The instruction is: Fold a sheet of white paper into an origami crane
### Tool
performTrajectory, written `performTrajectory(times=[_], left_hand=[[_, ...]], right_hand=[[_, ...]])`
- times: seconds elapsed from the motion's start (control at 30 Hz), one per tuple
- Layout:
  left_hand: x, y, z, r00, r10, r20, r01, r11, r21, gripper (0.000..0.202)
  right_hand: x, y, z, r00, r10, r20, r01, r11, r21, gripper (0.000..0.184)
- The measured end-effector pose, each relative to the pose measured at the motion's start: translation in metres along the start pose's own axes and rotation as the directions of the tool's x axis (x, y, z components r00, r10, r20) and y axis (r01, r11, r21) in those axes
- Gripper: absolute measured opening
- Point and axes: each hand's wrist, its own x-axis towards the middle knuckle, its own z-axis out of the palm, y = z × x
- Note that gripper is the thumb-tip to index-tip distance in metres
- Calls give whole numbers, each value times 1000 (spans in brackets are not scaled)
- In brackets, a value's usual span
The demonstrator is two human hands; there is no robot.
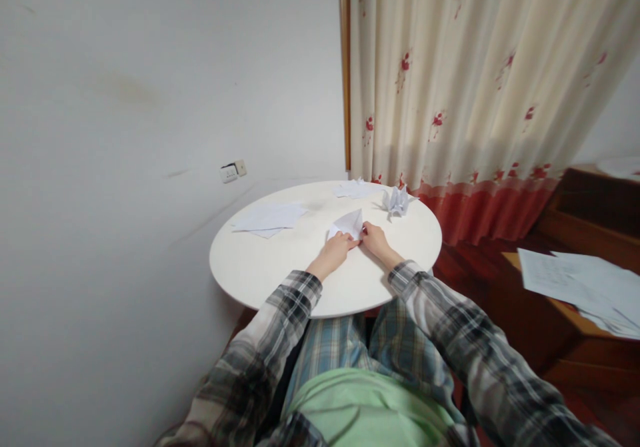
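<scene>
A folded sheet of white paper [349,223] lies on the round white table [260,267], its pointed corner toward the far side. My left hand [336,252] rests on the near part of the paper, its fingers pressing it against the tabletop. At the paper's right edge, my right hand [376,241] has its fingers curled in and pinches the edge. The fingertips of both hands nearly meet at the paper's near right corner. How the layers under my fingers are folded is hidden.
Flat sheets of paper [273,217] lie at the table's left. A crumpled, folded paper piece [397,201] sits at the back right, near more paper [354,189]. Beyond are a floral curtain [450,100], a wall socket [229,174] and papers [575,280] on wooden furniture.
</scene>
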Motion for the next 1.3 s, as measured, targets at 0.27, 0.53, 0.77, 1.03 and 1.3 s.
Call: performTrajectory(times=[0.27,0.53,0.77,1.03,1.3], left_hand=[[0,-2,3,1000,3,-11,-3,1000,-20,44],[0,-1,1,1000,-6,-4,6,999,-43,44],[-1,2,-2,1000,11,-29,-13,999,-52,41],[-1,3,-2,998,45,-37,-48,996,-72,39],[0,4,-2,997,62,-45,-66,994,-84,36]], right_hand=[[-1,0,-1,1000,0,24,-1,999,32,13],[1,2,0,999,-24,-21,23,999,-24,17],[-1,-1,-5,998,-44,-38,44,999,3,30],[0,-2,-5,981,-66,-183,72,997,27,23],[-3,-4,-9,965,-76,-251,108,987,117,37]])
